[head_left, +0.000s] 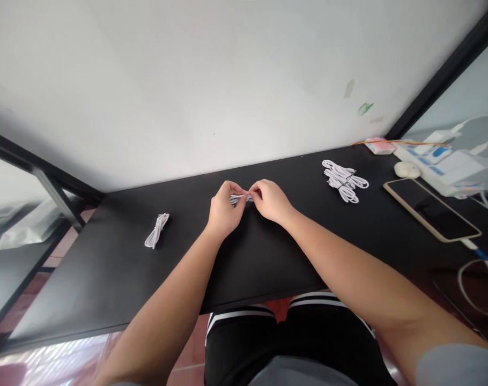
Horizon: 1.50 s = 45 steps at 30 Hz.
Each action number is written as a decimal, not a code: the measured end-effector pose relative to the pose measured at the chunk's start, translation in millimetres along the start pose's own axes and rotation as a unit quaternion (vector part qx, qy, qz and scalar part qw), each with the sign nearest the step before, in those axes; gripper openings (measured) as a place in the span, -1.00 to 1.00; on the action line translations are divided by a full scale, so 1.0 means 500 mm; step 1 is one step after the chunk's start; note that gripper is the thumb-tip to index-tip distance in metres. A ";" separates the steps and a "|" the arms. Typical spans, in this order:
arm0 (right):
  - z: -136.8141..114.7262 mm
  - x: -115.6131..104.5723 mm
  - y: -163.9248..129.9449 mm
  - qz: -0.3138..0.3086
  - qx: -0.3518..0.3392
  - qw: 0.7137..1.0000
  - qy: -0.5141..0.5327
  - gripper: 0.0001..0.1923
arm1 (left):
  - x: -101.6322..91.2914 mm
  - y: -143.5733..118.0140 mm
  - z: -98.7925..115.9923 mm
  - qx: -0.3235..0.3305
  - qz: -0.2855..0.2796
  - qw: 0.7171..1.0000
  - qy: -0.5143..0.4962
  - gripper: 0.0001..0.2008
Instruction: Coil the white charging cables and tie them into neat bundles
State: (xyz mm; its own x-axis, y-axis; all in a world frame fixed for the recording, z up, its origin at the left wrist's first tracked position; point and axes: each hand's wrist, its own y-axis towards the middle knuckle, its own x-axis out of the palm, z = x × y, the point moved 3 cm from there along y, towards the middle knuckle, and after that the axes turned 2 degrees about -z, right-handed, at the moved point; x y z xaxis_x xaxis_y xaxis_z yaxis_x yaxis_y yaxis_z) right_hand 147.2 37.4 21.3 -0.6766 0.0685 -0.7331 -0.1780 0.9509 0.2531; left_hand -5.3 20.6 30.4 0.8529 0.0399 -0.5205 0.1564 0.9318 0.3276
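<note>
Small white cable [241,199] pinched between both hands at mid-frame, just above the black table [107,279]

The left hand [223,210] and right hand [270,200] are both closed on the bundle, fingertips clamped on its two ends. It's judged light, soft and floppy, a bit slick, so it's best gripped at the middle where the loops are gathered. A tied cable [157,230] is seen at left, a cable pile [344,180] at upper right, with a phone [431,208] and a power strip [441,161] further right; nothing is found in the way
</note>
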 end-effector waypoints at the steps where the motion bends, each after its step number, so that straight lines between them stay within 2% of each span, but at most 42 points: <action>1: 0.003 0.000 0.001 0.006 0.006 1.000 0.017 -0.87 | 0.002 0.000 0.001 -0.001 0.002 1.000 -0.007 -0.86; 9: 0.023 -0.007 0.009 0.032 0.034 0.988 0.147 -0.86 | 0.005 0.007 -0.025 -0.057 0.014 0.995 -0.085 -0.77; 17: 0.008 -0.014 0.001 -0.011 -0.089 0.986 0.144 -0.86 | 0.002 0.015 -0.055 -0.124 0.036 0.969 -0.211 -0.67; 21: 0.006 -0.012 0.002 -0.023 -0.115 0.980 0.159 -0.90 | 0.003 0.015 -0.054 -0.142 0.040 0.957 -0.250 -0.65; 24: 0.009 -0.013 0.004 -0.012 -0.105 0.979 0.172 -0.95 | 0.004 0.016 -0.051 -0.147 0.035 0.953 -0.263 -0.65; 30: 0.013 -0.014 0.005 -0.004 -0.044 0.977 0.207 -0.81 | 0.008 0.017 -0.045 -0.137 0.015 0.947 -0.289 -0.66; 34: 0.014 -0.012 0.004 -0.004 -0.029 0.970 0.240 -0.76 | 0.008 0.017 -0.040 -0.123 0.006 0.947 -0.296 -0.67; 39: 0.013 -0.007 0.001 -0.011 -0.038 0.972 0.231 -0.82 | 0.007 0.019 -0.038 -0.106 -0.006 0.949 -0.297 -0.67; 45: -0.001 -0.015 -0.005 0.022 -0.069 0.980 0.187 -0.91 | 0.007 0.018 -0.030 -0.105 -0.014 0.946 -0.306 -0.67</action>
State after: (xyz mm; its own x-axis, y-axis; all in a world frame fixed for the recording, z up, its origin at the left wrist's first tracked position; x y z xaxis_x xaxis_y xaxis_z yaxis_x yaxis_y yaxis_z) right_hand 152.3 34.1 26.6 -0.8960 -0.0315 -0.4430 -0.2201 0.8979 0.3813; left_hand -8.3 34.7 19.7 0.9887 -0.1420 0.0477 0.1353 0.9832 0.1229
